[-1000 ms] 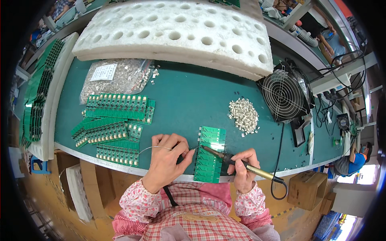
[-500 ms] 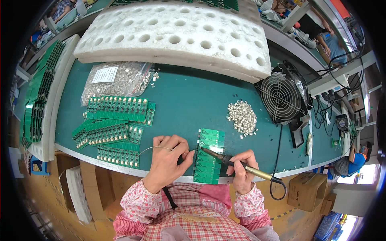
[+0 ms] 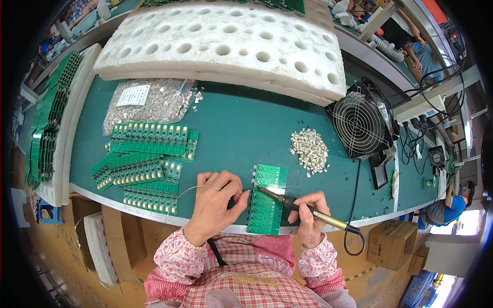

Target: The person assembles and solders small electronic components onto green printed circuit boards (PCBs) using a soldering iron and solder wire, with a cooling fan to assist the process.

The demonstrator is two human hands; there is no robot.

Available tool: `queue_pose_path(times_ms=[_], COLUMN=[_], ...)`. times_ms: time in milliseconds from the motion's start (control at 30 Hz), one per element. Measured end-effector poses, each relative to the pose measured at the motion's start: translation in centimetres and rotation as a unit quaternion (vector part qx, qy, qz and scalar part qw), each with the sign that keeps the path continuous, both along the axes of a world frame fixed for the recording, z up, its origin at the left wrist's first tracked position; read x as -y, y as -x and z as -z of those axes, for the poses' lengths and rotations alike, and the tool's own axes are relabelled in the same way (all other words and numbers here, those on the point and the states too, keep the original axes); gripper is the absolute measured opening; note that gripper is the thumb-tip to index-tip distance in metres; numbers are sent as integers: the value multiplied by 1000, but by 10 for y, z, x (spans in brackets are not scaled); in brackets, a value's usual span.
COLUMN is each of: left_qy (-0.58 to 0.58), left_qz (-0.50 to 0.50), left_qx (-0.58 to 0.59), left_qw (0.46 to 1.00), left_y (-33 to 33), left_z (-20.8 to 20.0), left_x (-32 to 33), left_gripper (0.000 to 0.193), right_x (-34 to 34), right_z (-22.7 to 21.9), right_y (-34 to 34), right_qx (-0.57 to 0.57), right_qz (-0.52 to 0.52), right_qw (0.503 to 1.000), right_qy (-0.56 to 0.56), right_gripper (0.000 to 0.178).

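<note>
and here's the right hand (image 3: 309, 218), fingers closed round the soldering iron (image 3: 289, 202), slanting it down and left over the green circuit board (image 3: 268, 218)! that board lies at the near edge of the teal worktop (image 3: 236, 123), right between the two hands, its row of pins along the left side. the iron's tip is at the pin side, though contact is too fine to call. over to the left hand (image 3: 213, 205): thumb and fingers drawn nearly together at the board's left edge, closed on a thin wire (image 3: 197, 188) that trails off leftward, the exact pinch hidden from us. left of that hand, a stack of populated boards (image 3: 149, 138), with a clear bag of small parts (image 3: 159, 105) just behind. right of centre, a loose heap of pale components (image 3: 309, 149), and beyond it the black fan (image 3: 357, 123), beside the white foam block (image 3: 231, 38).
</note>
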State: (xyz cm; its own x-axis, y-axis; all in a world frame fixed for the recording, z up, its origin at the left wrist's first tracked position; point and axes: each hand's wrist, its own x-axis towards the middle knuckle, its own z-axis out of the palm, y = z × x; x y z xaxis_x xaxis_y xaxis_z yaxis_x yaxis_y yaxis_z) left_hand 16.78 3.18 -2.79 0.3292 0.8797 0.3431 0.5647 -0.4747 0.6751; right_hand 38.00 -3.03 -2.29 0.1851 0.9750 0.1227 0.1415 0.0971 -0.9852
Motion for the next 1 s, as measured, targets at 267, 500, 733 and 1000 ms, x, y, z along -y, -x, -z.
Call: queue_pose_path(times_ms=[267, 500, 733, 1000], left_qy=[-5, -15, -6, -2], left_qz=[0, 4, 4, -9], left_qx=[-8, -9, -24, -9], left_qw=[1000, 1000, 1000, 1000], left_y=[-1, 0, 3, 6], left_z=[1, 2, 0, 1], left_x=[0, 1, 6, 12], left_gripper=[19, 19, 17, 14], right_x=[-1, -1, 0, 11], right_z=[-2, -2, 0, 7], right_y=[0, 0, 1, 1], right_qx=[8, 4, -12, -50], right_qz=[-8, -13, -14, 63], right_qw=[1000, 1000, 1000, 996], right_qy=[3, -3, -8, -31], right_gripper=[16, 14, 15, 18])
